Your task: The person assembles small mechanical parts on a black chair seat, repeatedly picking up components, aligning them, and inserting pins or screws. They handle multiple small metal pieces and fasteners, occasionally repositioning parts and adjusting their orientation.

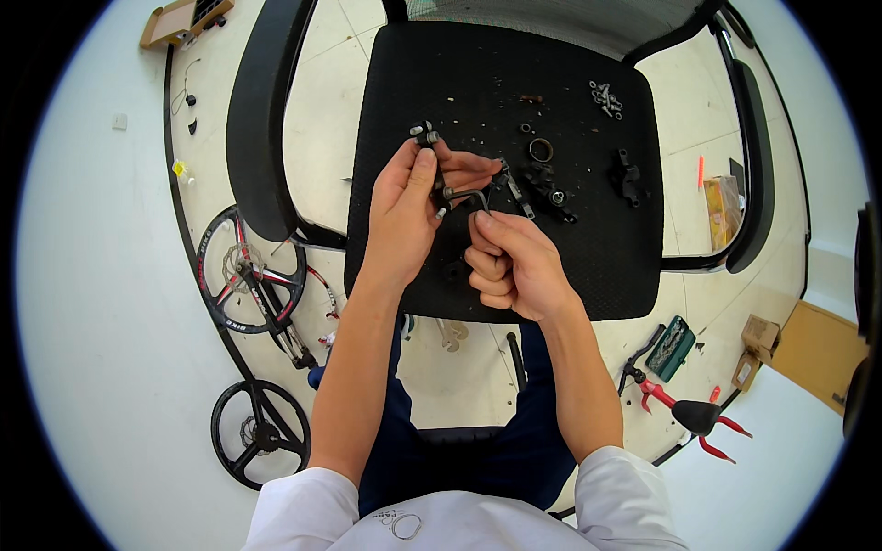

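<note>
My left hand (401, 209) grips a small black clamp-like bicycle part (424, 135) with silver bolts at its ends, held upright over the chair seat (413, 78). My right hand (520, 266) is closed around the long arm of an L-shaped hex key (478, 194). The key's short end meets the lower bolt of the part. On the seat beyond my hands lie a narrow black bracket (515, 190), a black part with a round fitting (552, 194), a metal ring (541, 150), another black part (626, 177) and a pile of small silver bolts (605, 100).
Black armrests (260, 119) flank the seat. Two wheels lie on the left floor, one with a fork (265, 308). At right are a green tool case (671, 349), a red frame with a black saddle (695, 417) and cardboard boxes (762, 336).
</note>
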Available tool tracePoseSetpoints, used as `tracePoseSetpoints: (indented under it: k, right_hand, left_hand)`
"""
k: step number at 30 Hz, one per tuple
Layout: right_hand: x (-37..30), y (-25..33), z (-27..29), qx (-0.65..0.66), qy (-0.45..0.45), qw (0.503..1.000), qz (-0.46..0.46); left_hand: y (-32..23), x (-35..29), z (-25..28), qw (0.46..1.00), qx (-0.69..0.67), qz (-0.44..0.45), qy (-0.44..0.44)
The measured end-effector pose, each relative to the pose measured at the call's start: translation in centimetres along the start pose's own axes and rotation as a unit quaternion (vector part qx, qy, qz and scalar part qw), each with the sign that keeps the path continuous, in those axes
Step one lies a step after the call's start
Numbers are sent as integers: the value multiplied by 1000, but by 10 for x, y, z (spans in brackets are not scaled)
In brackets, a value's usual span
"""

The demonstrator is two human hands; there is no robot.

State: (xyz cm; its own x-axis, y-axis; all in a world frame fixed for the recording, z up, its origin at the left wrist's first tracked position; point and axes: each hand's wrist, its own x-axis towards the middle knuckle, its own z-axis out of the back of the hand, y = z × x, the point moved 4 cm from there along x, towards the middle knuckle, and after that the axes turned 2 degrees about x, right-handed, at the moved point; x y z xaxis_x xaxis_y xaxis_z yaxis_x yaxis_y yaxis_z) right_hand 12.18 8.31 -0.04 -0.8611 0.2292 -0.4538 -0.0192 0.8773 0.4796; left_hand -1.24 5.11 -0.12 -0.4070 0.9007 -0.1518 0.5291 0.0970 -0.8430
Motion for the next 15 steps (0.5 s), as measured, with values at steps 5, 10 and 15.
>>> tracePoseSetpoints:
  k: [5,10,15]
  right_hand:
    - [0,0,0,4,5,1000,8]
    - [1,-3,0,-11,5,1000,13]
    - [4,-5,5,-176,-90,979,57]
  left_hand:
    - [0,0,0,1000,0,-2,9]
    - [-2,-1,-4,1000,14,-4,-10]
    - [0,-2,-3,999,24,16,-23]
